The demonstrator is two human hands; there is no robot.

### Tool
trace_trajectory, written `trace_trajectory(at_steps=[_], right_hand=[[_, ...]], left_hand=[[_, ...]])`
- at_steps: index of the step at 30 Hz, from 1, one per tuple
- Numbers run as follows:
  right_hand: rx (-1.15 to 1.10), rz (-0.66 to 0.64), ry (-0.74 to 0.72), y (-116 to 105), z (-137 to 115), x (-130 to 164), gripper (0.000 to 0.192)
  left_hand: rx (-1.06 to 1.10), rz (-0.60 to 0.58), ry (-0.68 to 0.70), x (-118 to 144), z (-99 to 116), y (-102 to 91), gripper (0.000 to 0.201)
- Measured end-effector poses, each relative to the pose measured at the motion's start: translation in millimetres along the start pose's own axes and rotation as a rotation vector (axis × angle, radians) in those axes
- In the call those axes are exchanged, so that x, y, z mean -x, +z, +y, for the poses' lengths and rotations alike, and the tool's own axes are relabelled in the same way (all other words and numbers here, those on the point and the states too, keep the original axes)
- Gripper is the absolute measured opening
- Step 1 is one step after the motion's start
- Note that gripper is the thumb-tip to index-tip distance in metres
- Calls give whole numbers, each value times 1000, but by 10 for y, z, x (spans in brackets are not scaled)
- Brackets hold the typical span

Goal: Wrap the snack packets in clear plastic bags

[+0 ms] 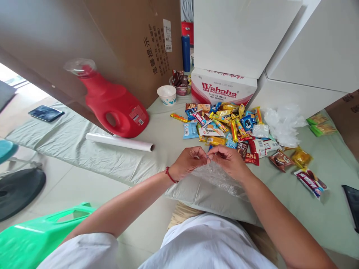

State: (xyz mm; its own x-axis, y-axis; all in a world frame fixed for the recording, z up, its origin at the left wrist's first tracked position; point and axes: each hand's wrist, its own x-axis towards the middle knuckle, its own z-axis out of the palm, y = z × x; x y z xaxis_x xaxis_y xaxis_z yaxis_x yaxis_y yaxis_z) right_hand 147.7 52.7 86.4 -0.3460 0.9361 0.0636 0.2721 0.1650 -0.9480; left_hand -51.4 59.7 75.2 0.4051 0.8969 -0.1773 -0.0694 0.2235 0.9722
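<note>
Head view shows your left hand point(185, 164) and your right hand point(231, 164) close together in front of you, low over the pale green cloth point(157, 168); the thumb and first finger of each hand pinch the top of a thin, clear plastic bag point(226, 181), and the fingertips almost meet; the bag hangs under your hands, near the front edge of the cloth; a red band point(168, 174) goes around your left wrist.

Just past your fingers is a big, messy pile of wrapped snacks point(221, 118), with yellow, blue, red and white packs all mixed up; to the right of the pile you have some crumpled clear bags point(283, 125), and nearer to you a purple and white snack pack point(310, 183) lies apart; behind the pile sits a white and red Wahaha box point(224, 87); left of the box are a paper cup point(167, 95) and a tub of dark sweets point(183, 89); farther left is a big red jug point(123, 108), with a white roll point(120, 142) lying in front of it.
</note>
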Motion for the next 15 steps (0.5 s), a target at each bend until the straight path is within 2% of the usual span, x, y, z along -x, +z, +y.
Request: trace_trajectory(at_steps=[8, 15], right_hand=[[29, 161, -192, 34, 104, 13, 12], [144, 204, -286, 34, 57, 56, 10]], left_hand=[[263, 0, -88, 20, -15, -76, 43], [364, -30, -128, -5, 15, -18, 46]])
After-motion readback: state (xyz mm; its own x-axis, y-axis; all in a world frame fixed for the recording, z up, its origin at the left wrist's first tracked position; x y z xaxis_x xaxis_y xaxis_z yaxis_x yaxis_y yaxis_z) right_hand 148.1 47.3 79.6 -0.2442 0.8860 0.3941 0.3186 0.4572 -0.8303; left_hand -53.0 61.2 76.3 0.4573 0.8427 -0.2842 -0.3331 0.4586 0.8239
